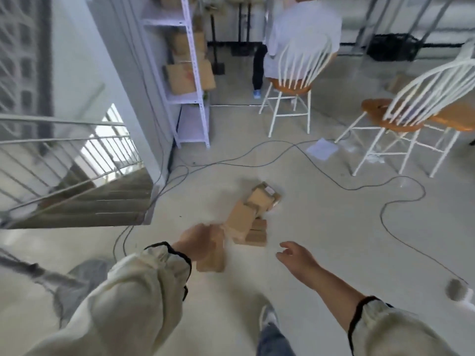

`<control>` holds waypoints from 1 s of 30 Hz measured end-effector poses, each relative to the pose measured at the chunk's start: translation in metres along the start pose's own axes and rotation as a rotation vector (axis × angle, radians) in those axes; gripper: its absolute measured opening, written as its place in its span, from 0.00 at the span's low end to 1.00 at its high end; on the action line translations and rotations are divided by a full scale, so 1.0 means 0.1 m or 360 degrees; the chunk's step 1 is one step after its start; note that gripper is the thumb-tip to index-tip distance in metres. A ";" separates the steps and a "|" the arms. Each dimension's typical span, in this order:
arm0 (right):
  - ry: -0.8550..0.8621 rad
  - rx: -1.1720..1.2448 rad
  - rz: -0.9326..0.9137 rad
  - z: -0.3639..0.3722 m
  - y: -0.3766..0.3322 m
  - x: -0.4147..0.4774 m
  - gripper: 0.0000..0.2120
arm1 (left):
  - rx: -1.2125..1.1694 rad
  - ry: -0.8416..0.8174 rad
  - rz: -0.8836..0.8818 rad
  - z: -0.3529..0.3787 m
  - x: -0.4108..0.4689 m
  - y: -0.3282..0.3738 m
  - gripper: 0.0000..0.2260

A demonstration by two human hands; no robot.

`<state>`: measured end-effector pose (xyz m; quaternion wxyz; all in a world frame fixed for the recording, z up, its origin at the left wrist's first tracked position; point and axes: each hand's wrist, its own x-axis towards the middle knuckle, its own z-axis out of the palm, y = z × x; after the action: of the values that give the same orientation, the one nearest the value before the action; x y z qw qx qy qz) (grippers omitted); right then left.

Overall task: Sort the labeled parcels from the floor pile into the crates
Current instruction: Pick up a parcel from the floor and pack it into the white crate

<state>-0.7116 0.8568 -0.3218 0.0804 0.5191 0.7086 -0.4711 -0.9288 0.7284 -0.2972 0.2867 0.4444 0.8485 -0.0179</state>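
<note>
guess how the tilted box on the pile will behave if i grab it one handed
The tilted box looks like stiff flat-faced cardboard, so it probably keeps its shape and won't roll. It leans on other boxes, so lifting it may shift them. The left hand holds a similar box alone, so it is likely light.

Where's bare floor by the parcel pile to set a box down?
Free: floor right of the parcel pile out to the black cable, and around the right hand. Crowded: cables left by the stairs, chairs beyond.

Makeshift storeroom: metal shelving (190,73) holding cardboard boxes (189,75), bare concrete floor (321,227).
</note>
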 end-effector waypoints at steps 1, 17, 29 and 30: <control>-0.0064 -0.0055 -0.0004 0.03 -0.06 0.17 0.21 | -0.0037 0.0012 -0.0087 0.02 0.08 -0.09 0.19; -0.0559 -0.0626 0.0020 2.28 0.65 4.16 0.20 | -0.0042 -0.0079 -0.0472 2.64 3.14 -1.33 0.18; -0.0719 -0.0586 0.0003 3.83 1.21 6.85 0.20 | 0.0116 0.0124 -0.0643 4.43 5.57 -2.70 0.34; -0.0774 -0.0572 0.0066 3.89 1.22 6.93 0.21 | 0.0022 0.0115 -0.0654 4.45 5.62 -2.73 0.35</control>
<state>-1.0688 1.0243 -1.0222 0.3479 0.3830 0.7297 -0.4469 -1.1759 0.8545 -1.0128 0.2432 0.2643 0.9309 -0.0659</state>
